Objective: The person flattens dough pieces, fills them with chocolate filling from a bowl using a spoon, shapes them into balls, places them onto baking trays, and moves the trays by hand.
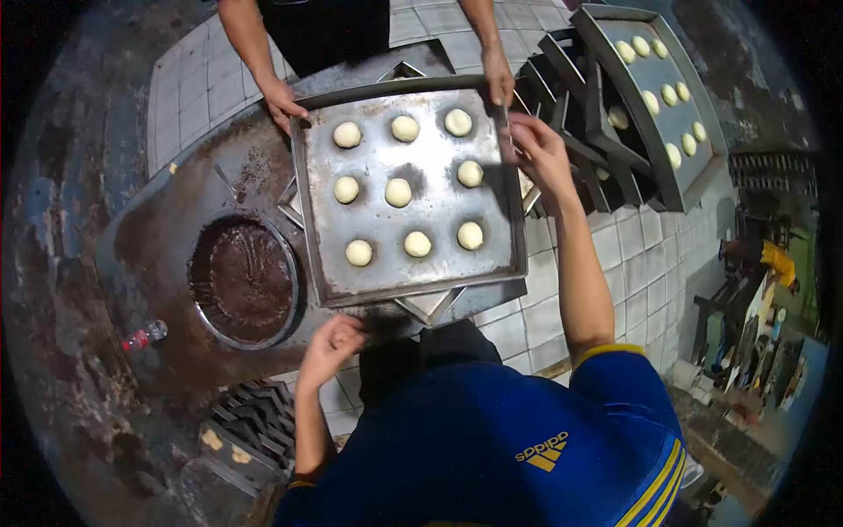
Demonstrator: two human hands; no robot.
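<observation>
A square metal baking tray (446, 274) holds several round pale dough balls (398, 192) set in rows. It rests crosswise over another tray (432, 309), mostly hidden beneath it. My right hand (543, 156) has its fingers closed at the tray's right rim. Just below the front rim is my left hand (332, 350), apart from the tray, its fingers curled with nothing visible in them. Across from me, another person's hand (281, 101) grips the upper left corner, and that person's other hand (499, 77) is at the upper right corner.
Left of the tray, a round metal pan (246, 281) contains a dark brown mass. A small bottle (145, 335) lies further left. At the upper right, a crosswise stack of trays (702, 180) carries more dough balls. Another tray stack (255, 422) stands at lower left.
</observation>
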